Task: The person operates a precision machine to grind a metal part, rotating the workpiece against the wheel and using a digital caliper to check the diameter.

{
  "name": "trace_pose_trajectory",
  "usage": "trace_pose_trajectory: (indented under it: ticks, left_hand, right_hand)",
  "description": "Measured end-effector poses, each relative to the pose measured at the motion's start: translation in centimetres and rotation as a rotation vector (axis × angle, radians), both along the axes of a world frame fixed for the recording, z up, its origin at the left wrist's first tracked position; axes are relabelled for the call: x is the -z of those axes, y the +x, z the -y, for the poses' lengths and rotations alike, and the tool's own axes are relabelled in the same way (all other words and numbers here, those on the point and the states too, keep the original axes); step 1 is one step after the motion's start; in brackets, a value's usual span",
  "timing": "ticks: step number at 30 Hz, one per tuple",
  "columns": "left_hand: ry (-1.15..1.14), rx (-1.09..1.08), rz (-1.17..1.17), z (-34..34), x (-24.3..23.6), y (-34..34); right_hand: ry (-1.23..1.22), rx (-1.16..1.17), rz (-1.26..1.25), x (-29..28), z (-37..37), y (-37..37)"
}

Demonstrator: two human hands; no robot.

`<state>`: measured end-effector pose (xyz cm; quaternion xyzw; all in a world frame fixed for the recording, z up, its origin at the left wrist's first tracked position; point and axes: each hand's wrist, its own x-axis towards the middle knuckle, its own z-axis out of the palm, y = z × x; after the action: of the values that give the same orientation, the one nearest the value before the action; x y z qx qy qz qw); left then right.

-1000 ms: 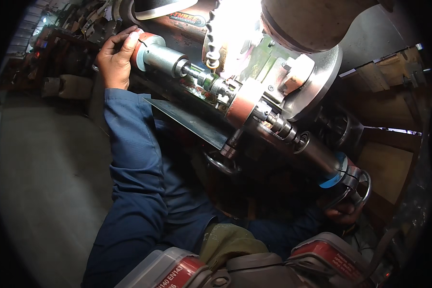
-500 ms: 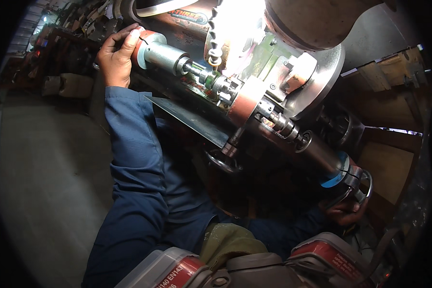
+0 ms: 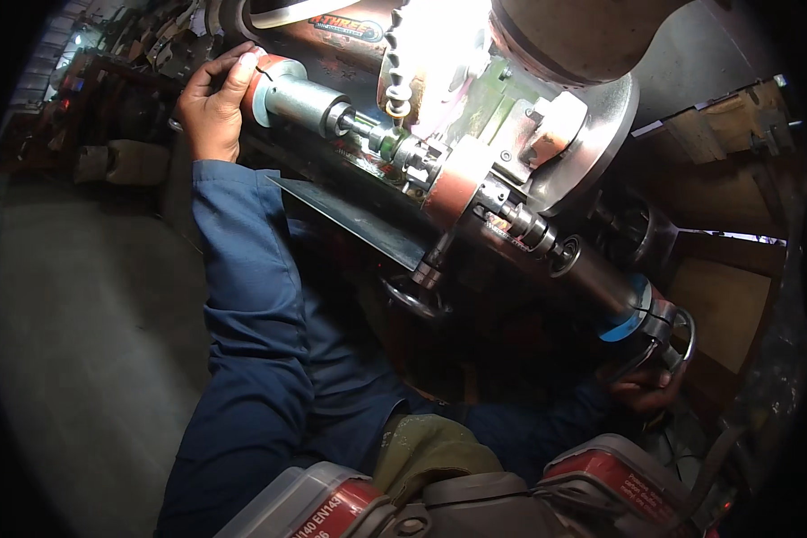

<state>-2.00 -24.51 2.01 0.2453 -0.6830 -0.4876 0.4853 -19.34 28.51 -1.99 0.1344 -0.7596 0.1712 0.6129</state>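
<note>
At the machine's upper left end, my left hand (image 3: 213,108) has its thumb and fingers closed over the rim of a red and silver round collar (image 3: 264,90). A silver cylinder (image 3: 309,106) sticks out of that collar. Between it and a dark cylinder (image 3: 601,280) at the lower right lies a shiny lobed shaft (image 3: 531,231), which looks like a camshaft. It passes through a red ring-shaped support (image 3: 457,184). My right hand (image 3: 646,387), in shadow, grips a curved metal handle (image 3: 686,339) beside a blue-rimmed collar (image 3: 626,330); its fingers are partly hidden.
A large disc-shaped wheel (image 3: 601,143) stands behind the shaft under a bright lamp glare. A segmented hose (image 3: 396,63) hangs above the shaft. In front are a flat metal plate (image 3: 350,220) and a small handwheel (image 3: 417,298). Wooden boards (image 3: 722,305) stand at right.
The view has shifted very slightly, so the machine sits a little more to the left. Both hands keep their holds.
</note>
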Motion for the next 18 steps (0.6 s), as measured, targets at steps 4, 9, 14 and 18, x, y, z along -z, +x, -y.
trace_pose_trajectory:
  ticks: [4,9,14,18]
  left_hand:
    - [0.009,-0.01,0.015,0.1,0.1,0.2]
    - [-0.008,-0.007,0.005,0.1,0.2,0.2]
    - [0.0,-0.009,0.002,0.1,0.2,0.1]
    - [-0.006,-0.006,0.003,0.1,0.2,0.0]
  right_hand:
    - [-0.076,-0.028,0.233,-1.2,0.7,0.9]
    - [-0.059,-0.03,0.368,-2.9,1.3,1.9]
    - [0.016,0.002,0.078,-1.1,0.2,0.2]
    - [0.03,0.029,-0.069,1.0,-1.1,-0.9]
